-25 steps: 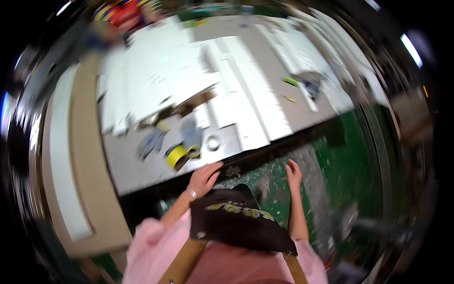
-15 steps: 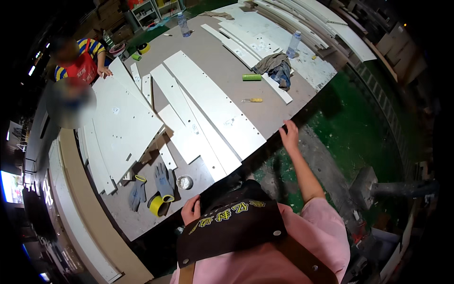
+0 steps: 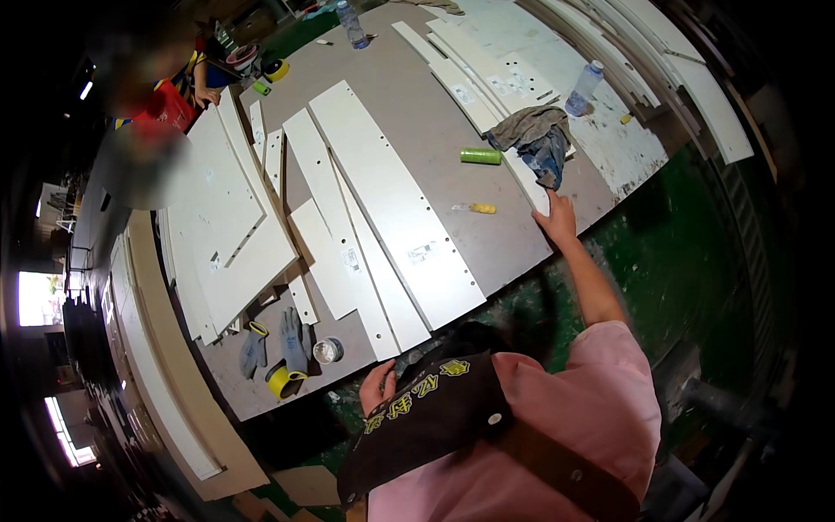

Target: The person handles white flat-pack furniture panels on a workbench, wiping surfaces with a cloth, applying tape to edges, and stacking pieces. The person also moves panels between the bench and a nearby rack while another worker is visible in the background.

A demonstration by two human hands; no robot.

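My right hand [image 3: 558, 221] reaches over the table's right edge, index finger and thumb apart. Its fingers are at the near end of a narrow white board [image 3: 527, 184], beside the lower tip of a crumpled grey-blue rag [image 3: 541, 139]. The rag lies across that board. No grip on either shows. Down at the near table edge, my left hand [image 3: 377, 388] hangs with loosely bent fingers and nothing visible in it; the dark apron [image 3: 426, 426] hides part of it. Close by are long white boards [image 3: 383, 191] with rows of holes.
A green roll [image 3: 480, 156] and a yellow-handled knife [image 3: 481, 208] lie left of the rag. Grey gloves [image 3: 294, 341], yellow tape [image 3: 283, 381] and a small tub [image 3: 328, 350] sit at the near left. Bottles [image 3: 584, 87] stand farther off. A co-worker's hand [image 3: 206, 94] touches a large panel [image 3: 204, 217].
My right hand has moved from the table edge forward to the narrow board's end by the rag. My left hand stays low near the edge. The view has turned, and the co-worker leans over the panel.
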